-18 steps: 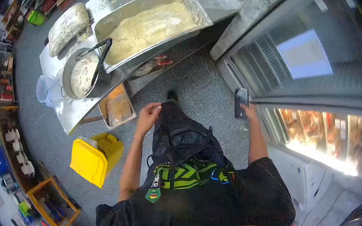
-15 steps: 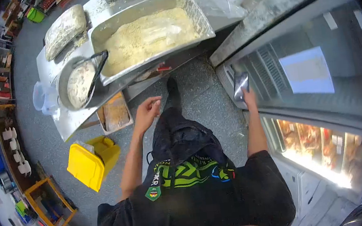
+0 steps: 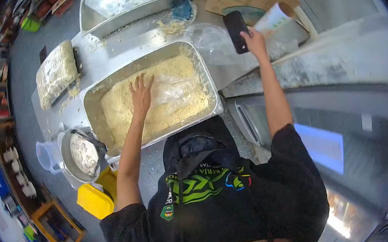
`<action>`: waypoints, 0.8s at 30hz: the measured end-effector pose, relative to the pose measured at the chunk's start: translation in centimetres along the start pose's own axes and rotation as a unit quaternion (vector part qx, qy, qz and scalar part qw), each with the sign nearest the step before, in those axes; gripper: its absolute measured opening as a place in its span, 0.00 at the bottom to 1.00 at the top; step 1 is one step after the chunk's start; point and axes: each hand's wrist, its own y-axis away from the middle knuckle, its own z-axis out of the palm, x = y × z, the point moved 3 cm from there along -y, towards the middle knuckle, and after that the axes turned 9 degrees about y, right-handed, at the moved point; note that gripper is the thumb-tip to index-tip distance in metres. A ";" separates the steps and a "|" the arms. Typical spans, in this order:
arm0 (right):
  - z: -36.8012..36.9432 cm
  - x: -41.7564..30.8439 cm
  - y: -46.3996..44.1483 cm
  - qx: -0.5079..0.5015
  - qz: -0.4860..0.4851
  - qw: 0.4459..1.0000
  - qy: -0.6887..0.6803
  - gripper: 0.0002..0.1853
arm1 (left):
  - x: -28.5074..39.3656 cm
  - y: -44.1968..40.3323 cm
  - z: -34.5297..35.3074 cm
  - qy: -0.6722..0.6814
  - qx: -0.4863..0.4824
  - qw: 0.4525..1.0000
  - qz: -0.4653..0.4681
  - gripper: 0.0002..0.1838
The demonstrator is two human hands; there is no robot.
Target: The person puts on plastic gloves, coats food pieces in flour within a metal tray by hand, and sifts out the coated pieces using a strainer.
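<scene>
My left hand (image 3: 141, 97) is over a deep metal tray (image 3: 205, 69) of pale yellow crumbly flour (image 3: 117, 101), fingers spread; whether it touches the flour I cannot tell. A crumpled clear plastic bag (image 3: 171, 89) lies on the flour beside my fingers. My right hand (image 3: 256, 43) is shut on a black smartphone (image 3: 235, 32), held above the table's right part near a rolled printed tube (image 3: 275, 18). Left of the tray stands a metal pot (image 3: 68, 159) holding a whitish floury mix (image 3: 84, 155).
A flour-dusted filled bag (image 3: 57, 72) lies at the table's left. A second metal tray (image 3: 120, 22) stands behind, with a blue cloth (image 3: 182, 8) near it. A clear plastic jug (image 3: 47, 154) sits by the pot. A yellow bin (image 3: 95, 199) is below; a glass-fronted cabinet (image 3: 321, 149) is at right.
I have moved up to the table. My left hand has gone from beside my body to over the tray. My right hand has carried the smartphone forward from the cabinet to above the table.
</scene>
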 end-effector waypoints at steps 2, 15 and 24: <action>3.0 1.3 -6.7 -0.014 -0.062 0.996 0.067 0.16 | 0.0 -0.8 0.0 0.015 -0.065 0.998 0.013 0.12; 15.7 2.6 -11.8 -0.068 -0.025 0.996 0.057 0.13 | 4.7 4.6 -12.2 0.456 0.152 0.718 -0.503 0.11; 2.2 -26.6 13.2 -0.318 -0.356 0.865 -0.156 0.10 | 7.2 4.5 -10.9 0.469 0.252 0.634 -0.561 0.13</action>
